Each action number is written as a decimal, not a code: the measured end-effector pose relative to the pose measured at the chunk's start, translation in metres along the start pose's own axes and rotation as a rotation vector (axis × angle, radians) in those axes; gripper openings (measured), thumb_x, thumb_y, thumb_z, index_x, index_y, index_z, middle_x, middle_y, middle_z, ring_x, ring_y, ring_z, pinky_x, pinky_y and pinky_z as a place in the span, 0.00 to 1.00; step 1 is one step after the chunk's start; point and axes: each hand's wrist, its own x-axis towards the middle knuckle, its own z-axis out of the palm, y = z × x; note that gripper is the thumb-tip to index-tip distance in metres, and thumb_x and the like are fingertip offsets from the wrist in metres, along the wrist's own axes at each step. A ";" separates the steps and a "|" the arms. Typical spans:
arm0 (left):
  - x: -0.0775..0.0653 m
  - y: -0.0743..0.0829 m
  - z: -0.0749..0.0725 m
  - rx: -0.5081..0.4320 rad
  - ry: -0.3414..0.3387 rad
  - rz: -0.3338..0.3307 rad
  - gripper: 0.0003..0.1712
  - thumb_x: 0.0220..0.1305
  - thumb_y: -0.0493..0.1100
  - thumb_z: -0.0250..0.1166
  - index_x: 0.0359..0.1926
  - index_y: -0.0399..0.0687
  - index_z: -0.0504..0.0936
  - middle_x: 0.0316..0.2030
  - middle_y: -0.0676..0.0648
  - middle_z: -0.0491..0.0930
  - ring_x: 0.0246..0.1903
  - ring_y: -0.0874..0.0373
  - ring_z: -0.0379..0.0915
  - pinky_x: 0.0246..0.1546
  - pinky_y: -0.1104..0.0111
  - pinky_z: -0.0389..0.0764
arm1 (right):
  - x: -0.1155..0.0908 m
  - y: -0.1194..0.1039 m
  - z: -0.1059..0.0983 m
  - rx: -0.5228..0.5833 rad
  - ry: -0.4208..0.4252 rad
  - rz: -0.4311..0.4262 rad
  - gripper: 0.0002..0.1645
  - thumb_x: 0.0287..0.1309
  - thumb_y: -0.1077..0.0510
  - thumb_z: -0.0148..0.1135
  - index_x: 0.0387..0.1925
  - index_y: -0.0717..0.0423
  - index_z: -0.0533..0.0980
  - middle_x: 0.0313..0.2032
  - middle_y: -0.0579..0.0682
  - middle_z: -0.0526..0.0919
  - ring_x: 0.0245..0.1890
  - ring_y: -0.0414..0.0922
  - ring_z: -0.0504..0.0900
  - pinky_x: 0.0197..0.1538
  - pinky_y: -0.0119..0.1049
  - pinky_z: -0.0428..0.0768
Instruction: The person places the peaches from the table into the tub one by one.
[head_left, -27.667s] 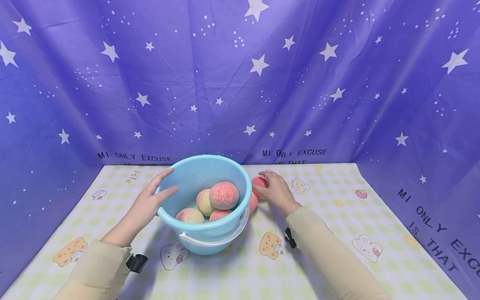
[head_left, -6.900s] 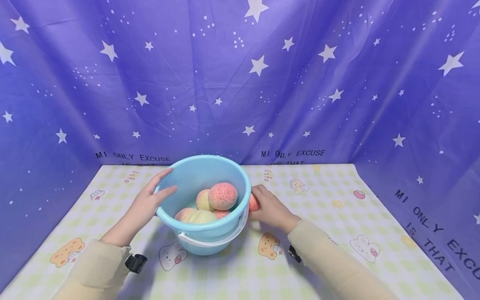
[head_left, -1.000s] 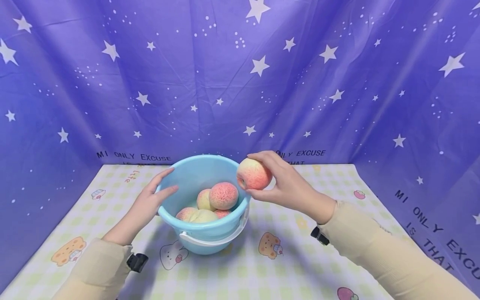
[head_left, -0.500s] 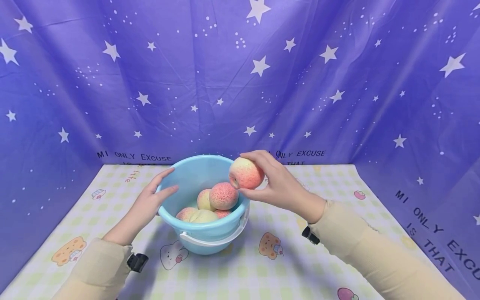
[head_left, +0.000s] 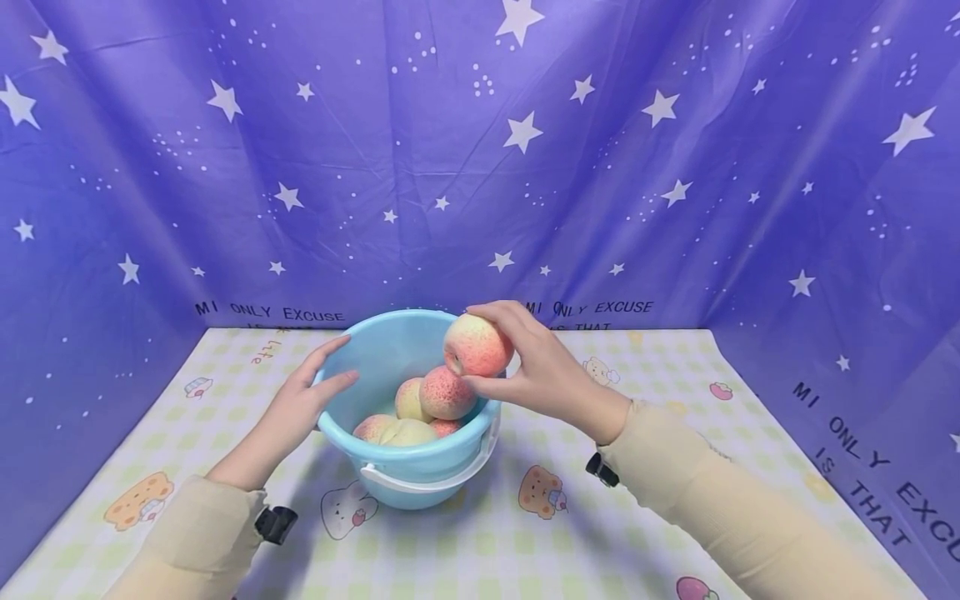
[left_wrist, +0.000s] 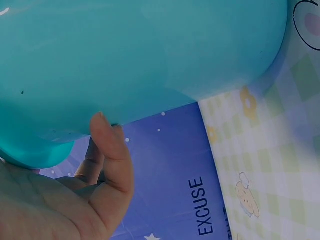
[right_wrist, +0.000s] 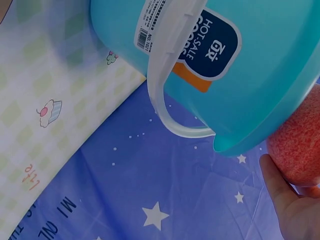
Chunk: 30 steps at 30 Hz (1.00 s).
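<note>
A light blue bucket (head_left: 420, 483) stands on the table, tilted a little towards me in the head view. Several red and yellow toy-like peaches (head_left: 447, 392) lie inside it. My left hand (head_left: 303, 400) holds the bucket's left rim, thumb over the inside and fingers on the outer wall; the left wrist view shows the curled fingers (left_wrist: 112, 150) against that wall. Between thumb and fingers my right hand (head_left: 547, 367) grips another peach (head_left: 478, 346) above the right rim. That peach (right_wrist: 297, 142) also shows beside the rim in the right wrist view.
The bucket's white handle (head_left: 427, 483) hangs down its front. A checked cloth (head_left: 645, 500) with cartoon prints covers the table. Purple star-printed curtain (head_left: 480, 167) closes in the back and both sides.
Over the last second my right hand carries the peach leftward from the rim to over the bucket's opening. Earlier that hand was low at the bucket's right side. My left hand stays on the rim.
</note>
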 end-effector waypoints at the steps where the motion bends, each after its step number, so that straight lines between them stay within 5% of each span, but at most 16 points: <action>1: 0.000 0.000 0.000 0.000 -0.002 0.001 0.40 0.73 0.50 0.55 0.79 0.56 0.47 0.76 0.33 0.48 0.57 0.34 0.74 0.40 0.54 0.87 | 0.001 0.000 0.001 0.004 0.001 0.000 0.43 0.48 0.53 0.77 0.65 0.52 0.69 0.59 0.50 0.74 0.54 0.45 0.77 0.55 0.43 0.81; 30: 0.000 -0.001 0.001 -0.011 -0.006 0.004 0.40 0.73 0.51 0.55 0.79 0.56 0.48 0.77 0.34 0.47 0.59 0.32 0.71 0.42 0.51 0.86 | 0.015 -0.007 0.025 0.016 -0.046 0.030 0.42 0.50 0.51 0.75 0.66 0.49 0.69 0.60 0.48 0.73 0.55 0.45 0.78 0.56 0.43 0.81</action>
